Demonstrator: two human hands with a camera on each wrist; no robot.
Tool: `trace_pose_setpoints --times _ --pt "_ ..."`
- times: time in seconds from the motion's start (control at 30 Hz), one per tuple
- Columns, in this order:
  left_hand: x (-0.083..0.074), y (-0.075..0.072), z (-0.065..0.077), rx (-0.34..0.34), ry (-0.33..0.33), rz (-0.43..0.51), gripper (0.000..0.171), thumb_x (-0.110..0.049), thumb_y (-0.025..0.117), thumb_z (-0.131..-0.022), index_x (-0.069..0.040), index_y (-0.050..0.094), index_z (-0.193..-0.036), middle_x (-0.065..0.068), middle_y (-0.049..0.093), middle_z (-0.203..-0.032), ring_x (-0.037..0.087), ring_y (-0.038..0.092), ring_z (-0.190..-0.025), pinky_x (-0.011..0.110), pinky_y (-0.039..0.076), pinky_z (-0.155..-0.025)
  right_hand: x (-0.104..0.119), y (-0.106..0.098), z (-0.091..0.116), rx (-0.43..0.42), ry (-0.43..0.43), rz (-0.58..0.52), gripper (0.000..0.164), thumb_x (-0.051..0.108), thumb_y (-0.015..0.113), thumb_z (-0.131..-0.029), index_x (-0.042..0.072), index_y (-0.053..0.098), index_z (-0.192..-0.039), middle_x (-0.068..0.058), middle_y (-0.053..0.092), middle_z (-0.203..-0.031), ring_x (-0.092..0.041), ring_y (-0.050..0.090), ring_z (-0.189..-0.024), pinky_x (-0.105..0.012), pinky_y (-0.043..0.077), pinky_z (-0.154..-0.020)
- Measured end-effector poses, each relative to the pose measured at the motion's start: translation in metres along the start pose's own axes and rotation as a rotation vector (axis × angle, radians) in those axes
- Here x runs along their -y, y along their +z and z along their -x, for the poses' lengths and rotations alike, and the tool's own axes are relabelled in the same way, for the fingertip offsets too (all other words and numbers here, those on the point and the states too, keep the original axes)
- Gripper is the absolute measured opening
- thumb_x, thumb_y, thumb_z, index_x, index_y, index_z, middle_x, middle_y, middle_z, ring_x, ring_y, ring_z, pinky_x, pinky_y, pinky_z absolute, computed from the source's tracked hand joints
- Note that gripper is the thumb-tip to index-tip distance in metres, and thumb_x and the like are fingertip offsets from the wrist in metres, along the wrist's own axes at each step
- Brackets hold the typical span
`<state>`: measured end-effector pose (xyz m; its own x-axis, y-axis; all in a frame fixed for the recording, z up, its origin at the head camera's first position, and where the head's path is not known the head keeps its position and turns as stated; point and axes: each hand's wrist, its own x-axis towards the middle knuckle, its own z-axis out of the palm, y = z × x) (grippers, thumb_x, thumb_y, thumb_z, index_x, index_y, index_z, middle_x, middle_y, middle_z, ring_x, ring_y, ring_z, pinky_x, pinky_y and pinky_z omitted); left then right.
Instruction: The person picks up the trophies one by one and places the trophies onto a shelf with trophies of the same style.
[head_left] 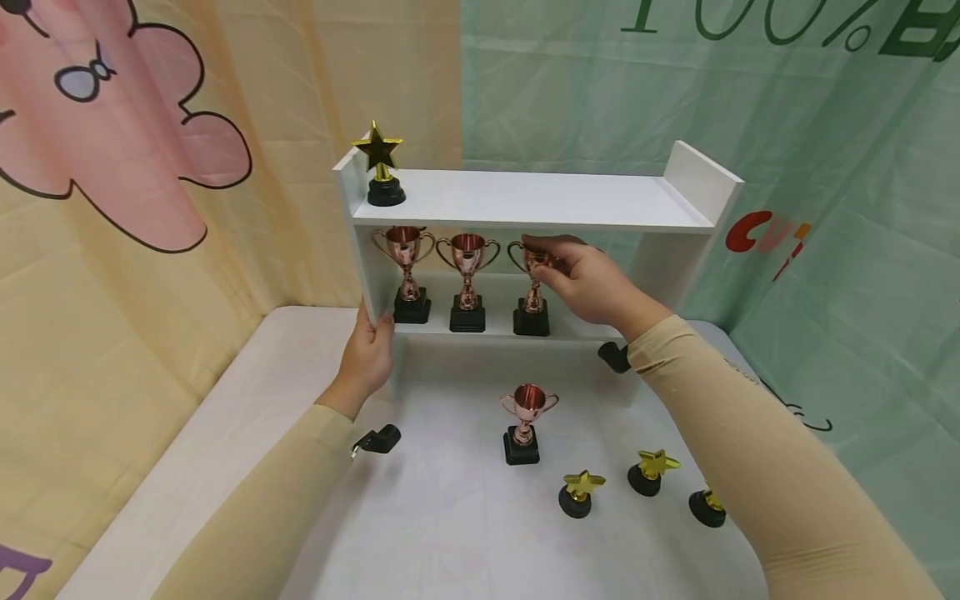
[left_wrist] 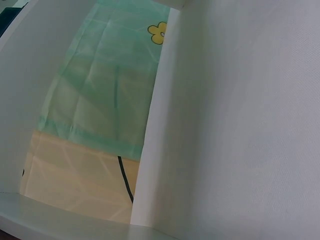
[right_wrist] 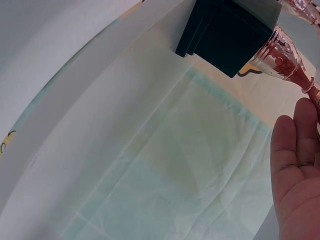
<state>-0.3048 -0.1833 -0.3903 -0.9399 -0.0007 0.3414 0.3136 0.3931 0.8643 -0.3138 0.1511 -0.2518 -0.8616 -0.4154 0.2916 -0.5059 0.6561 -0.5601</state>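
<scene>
My right hand (head_left: pixel 588 279) holds a rose-gold trophy cup (head_left: pixel 533 287) by its bowl, from the right side. The cup stands upright at the middle board of a white shelf unit (head_left: pixel 517 198), its black base (right_wrist: pixel 227 37) at the board in the right wrist view. My left hand (head_left: pixel 366 354) grips the lower left side panel of the unit. Two matching cups stand to the left, a middle cup (head_left: pixel 468 279) and a leftmost cup (head_left: pixel 407 271). Another trophy cup (head_left: pixel 522 425) stands on the white table (head_left: pixel 450 517) in front.
A gold star trophy (head_left: pixel 385 167) stands on the top board at the left. Three small star trophies, one a near star trophy (head_left: pixel 577 493), stand on the table at front right, one partly behind my right sleeve. Printed curtains (head_left: pixel 840 208) hang behind and beside.
</scene>
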Motion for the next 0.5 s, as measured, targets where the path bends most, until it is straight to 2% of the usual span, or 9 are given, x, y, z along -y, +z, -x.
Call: trace_pose_setpoints --times 0.27,0.5 --pt "-0.0002 0.0003 -0.0003 0.000 0.011 0.008 0.062 -0.029 0.031 -0.116 -0.025 0.003 -0.171 0.018 0.024 -0.173 0.042 0.024 -0.159 0.067 0.024 -0.125 -0.0008 0.0013 -0.0033 -0.001 -0.003 -0.015 0.049 0.022 0.059 -0.109 0.022 0.051 -0.157 -0.010 0.068 -0.136 -0.022 0.063 -0.098 -0.039 0.047 -0.077" --pt "0.0011 0.0007 -0.0007 0.003 0.015 0.013 0.062 -0.029 0.031 -0.116 -0.026 0.002 -0.171 0.017 0.023 -0.172 0.042 0.024 -0.160 0.068 0.024 -0.124 -0.0001 0.0020 -0.0049 0.001 0.001 -0.012 0.049 0.023 0.060 -0.109 0.023 0.052 -0.157 -0.010 0.067 -0.138 -0.022 0.065 -0.103 -0.040 0.048 -0.081"
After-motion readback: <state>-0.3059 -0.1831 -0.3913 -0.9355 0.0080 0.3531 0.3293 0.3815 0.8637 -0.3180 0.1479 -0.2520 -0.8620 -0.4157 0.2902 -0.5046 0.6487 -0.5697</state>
